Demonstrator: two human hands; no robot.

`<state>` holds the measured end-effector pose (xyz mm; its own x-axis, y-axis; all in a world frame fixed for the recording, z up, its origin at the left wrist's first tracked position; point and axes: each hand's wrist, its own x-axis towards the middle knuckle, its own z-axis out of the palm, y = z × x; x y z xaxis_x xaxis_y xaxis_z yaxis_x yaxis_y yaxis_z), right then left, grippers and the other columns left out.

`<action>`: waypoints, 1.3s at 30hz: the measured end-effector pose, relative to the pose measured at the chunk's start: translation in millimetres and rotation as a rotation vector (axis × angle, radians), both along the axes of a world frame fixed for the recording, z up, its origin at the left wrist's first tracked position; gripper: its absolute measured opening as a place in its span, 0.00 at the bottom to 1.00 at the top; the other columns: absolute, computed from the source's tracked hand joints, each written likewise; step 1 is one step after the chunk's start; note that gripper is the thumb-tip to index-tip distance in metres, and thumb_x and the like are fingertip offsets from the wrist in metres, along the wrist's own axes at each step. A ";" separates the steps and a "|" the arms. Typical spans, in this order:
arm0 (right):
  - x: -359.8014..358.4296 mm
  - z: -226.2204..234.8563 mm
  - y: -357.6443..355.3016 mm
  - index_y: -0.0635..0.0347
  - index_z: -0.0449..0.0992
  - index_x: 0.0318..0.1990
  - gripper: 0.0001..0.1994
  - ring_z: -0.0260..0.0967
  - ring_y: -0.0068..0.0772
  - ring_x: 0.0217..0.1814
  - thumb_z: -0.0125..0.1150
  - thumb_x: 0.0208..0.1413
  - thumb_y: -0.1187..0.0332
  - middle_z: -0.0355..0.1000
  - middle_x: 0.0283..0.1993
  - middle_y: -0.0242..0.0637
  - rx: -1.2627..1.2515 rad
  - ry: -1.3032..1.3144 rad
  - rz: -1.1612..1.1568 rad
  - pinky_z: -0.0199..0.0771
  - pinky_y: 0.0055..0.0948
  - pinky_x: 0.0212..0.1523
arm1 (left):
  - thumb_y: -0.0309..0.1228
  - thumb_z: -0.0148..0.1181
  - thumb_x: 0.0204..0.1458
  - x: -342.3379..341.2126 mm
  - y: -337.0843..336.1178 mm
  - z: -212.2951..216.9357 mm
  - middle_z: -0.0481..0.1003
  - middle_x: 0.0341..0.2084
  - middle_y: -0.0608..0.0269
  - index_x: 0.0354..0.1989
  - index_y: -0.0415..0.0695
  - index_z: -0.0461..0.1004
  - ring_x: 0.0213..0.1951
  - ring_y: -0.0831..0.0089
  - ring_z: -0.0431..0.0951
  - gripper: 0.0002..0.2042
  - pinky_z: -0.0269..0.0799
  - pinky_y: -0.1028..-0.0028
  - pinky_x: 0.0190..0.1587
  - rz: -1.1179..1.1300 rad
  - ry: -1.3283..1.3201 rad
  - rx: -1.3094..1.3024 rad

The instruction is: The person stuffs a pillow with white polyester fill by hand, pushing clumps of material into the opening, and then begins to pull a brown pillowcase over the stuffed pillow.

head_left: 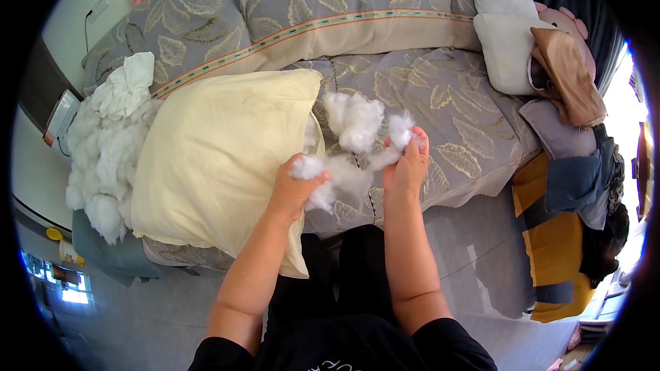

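Observation:
Between my two hands stretches a thin, pulled-apart wad of white fiber stuffing (349, 177). My left hand (294, 185) is closed on one end of it, close to the open side of a pale yellow pillowcase (213, 154). The other end is pinched in the fingers of my right hand (408, 161). Just beyond, a loose clump of stuffing (355, 121) rests on the sofa. The pillowcase lies plump on the seat at the left, its opening facing right, with a little white showing inside.
A large heap of stuffing (103, 158) sits left of the pillowcase, with a crumpled white cloth (127, 86) on top. The leaf-patterned grey sofa (447, 106) runs across the view. White cushions (502, 51), a brown cloth (567, 72) and piled clothes (577, 182) occupy the right end.

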<state>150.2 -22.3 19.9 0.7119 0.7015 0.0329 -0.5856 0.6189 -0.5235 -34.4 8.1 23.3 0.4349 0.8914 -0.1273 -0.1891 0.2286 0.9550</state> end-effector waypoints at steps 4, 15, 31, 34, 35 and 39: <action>-34.1 10.0 0.8 0.57 0.67 0.39 0.11 0.67 0.27 0.37 0.41 0.51 0.81 0.68 0.39 0.38 -0.077 0.095 0.093 0.72 0.26 0.35 | 0.23 0.70 0.40 16.3 -6.2 -2.9 0.74 0.31 0.63 0.38 0.41 0.70 0.34 0.73 0.75 0.17 0.72 0.73 0.37 -0.107 -0.025 -0.044; -45.4 -1.6 -1.0 0.59 0.68 0.39 0.12 0.68 0.25 0.33 0.40 0.50 0.82 0.70 0.36 0.35 -0.042 -0.047 0.169 0.72 0.24 0.33 | 0.23 0.61 0.46 14.2 -6.8 -18.4 0.75 0.29 0.64 0.37 0.38 0.72 0.31 0.75 0.75 0.10 0.72 0.75 0.34 0.070 0.172 0.278; -32.2 -12.7 -21.8 0.62 0.77 0.38 0.08 0.68 0.15 0.31 0.57 0.49 0.80 0.72 0.32 0.29 -0.396 -0.474 0.258 0.66 0.17 0.27 | 0.20 0.65 0.42 2.0 -0.8 -3.7 0.73 0.25 0.68 0.30 0.40 0.73 0.28 0.80 0.72 0.08 0.69 0.77 0.29 0.084 0.035 0.268; -14.2 -20.4 -21.7 0.62 0.75 0.41 0.09 0.69 0.17 0.30 0.57 0.51 0.78 0.73 0.33 0.29 -0.264 -0.387 0.177 0.68 0.18 0.29 | 0.21 0.66 0.42 -7.8 4.4 -2.3 0.73 0.26 0.66 0.35 0.39 0.72 0.29 0.78 0.73 0.12 0.70 0.75 0.29 0.114 -0.083 0.113; -9.9 -20.6 -23.1 0.61 0.75 0.42 0.10 0.69 0.17 0.31 0.57 0.51 0.78 0.73 0.33 0.29 -0.191 -0.358 0.156 0.69 0.18 0.29 | 0.22 0.67 0.42 -9.3 5.9 -1.4 0.73 0.27 0.65 0.37 0.39 0.71 0.29 0.77 0.73 0.13 0.71 0.75 0.28 0.107 -0.146 0.078; -30.8 -14.4 -25.0 0.62 0.74 0.40 0.09 0.69 0.19 0.32 0.59 0.49 0.79 0.73 0.33 0.30 -0.164 -1.002 0.073 0.69 0.18 0.34 | 0.25 0.67 0.43 -10.9 1.3 5.9 0.73 0.31 0.63 0.43 0.39 0.68 0.32 0.72 0.75 0.19 0.72 0.75 0.31 -0.015 -0.295 -0.022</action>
<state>119.4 -47.3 5.6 0.3646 0.7917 0.4902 0.1352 0.4758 -0.8691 -45.3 9.4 29.2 0.4687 0.8833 -0.0126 -0.4547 0.2535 0.8538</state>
